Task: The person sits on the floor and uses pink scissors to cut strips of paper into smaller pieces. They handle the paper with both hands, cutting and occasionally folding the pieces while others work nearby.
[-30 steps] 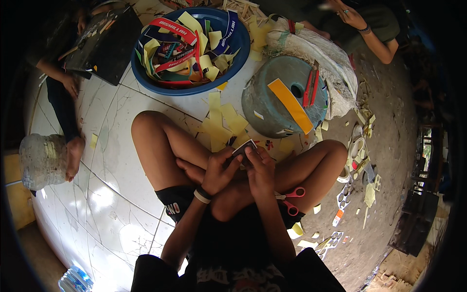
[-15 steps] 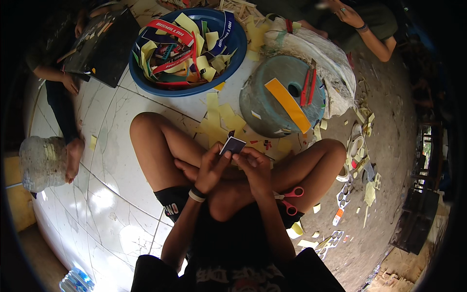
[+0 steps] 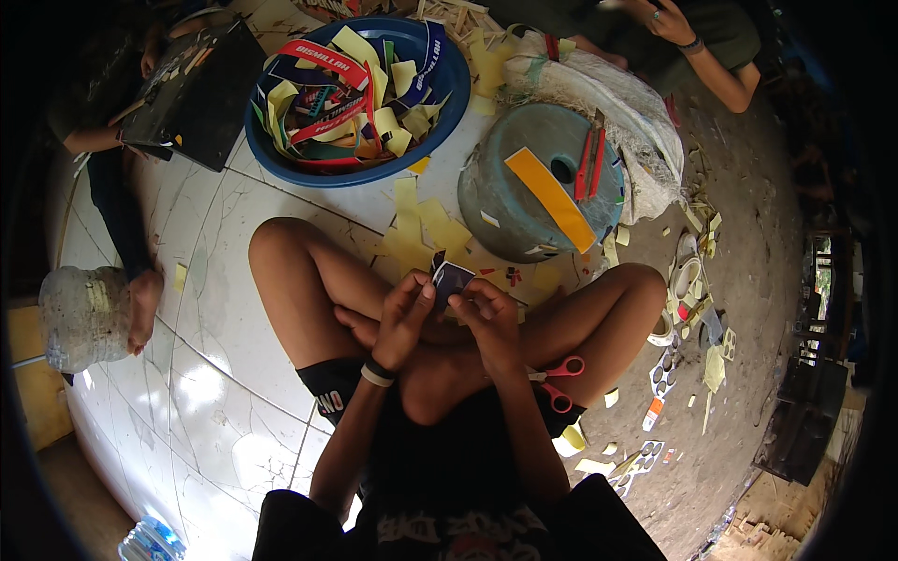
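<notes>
Above my crossed legs I pinch a small dark sticker piece (image 3: 452, 284) with white edges between both hands. My left hand (image 3: 404, 313) closes on its left side, where a narrow dark flap stands up from it. On the opposite side my right hand (image 3: 488, 316) grips the lower right edge between thumb and fingers. Red-handled scissors (image 3: 565, 366) rest by my right thigh, under the right forearm, their blades partly hidden. Small red scraps and pale yellow paper pieces (image 3: 432, 229) lie on the tiles just beyond my hands.
A blue basin (image 3: 254, 140) full of cut sticker strips stands ahead. Beside it an upturned grey-green tub (image 3: 496, 187) carries an orange strip (image 3: 550, 201) and a red cutter (image 3: 589, 166). A white sack (image 3: 645, 131) lies behind; co-workers sit far left and far right.
The dark piece has turned in my fingers and now looks bent, with a flap raised at its left. My left hand has shifted slightly left; the scissors stay in place.
</notes>
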Motion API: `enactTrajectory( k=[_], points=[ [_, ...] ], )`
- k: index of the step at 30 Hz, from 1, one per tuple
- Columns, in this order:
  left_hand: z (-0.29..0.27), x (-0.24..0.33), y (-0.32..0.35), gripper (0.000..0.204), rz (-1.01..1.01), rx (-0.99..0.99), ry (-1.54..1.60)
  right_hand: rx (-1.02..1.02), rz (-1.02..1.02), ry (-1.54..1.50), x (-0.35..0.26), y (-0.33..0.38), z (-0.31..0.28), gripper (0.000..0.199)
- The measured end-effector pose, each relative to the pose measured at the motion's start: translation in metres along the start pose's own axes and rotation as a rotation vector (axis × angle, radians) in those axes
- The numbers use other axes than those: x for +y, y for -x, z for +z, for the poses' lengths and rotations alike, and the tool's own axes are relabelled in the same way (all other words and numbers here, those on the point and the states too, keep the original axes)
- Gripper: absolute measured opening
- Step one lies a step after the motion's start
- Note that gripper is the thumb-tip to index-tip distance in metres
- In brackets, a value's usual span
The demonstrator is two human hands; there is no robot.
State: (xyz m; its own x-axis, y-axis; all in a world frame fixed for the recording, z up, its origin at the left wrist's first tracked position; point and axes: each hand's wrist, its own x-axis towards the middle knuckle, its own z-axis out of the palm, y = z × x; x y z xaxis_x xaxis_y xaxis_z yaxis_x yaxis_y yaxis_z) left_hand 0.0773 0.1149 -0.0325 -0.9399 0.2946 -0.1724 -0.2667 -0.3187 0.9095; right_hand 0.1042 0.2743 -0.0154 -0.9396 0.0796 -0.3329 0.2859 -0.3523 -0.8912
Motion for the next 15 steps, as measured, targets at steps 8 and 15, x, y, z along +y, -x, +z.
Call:
enactTrajectory(
  k=[8, 15],
  points=[
    [-0.0064, 0.0011, -0.0039, 0.021, -0.053, -0.059, 0.068, -0.042, 0.0, -0.043, 0.0071, 0.0008, -0.006, 0.015],
    [-0.009, 0.0021, -0.0048, 0.019, -0.17, -0.099, 0.185, -0.079, 0.031, -0.036, 0.0083, 0.0001, -0.008, 0.019]
  ],
)
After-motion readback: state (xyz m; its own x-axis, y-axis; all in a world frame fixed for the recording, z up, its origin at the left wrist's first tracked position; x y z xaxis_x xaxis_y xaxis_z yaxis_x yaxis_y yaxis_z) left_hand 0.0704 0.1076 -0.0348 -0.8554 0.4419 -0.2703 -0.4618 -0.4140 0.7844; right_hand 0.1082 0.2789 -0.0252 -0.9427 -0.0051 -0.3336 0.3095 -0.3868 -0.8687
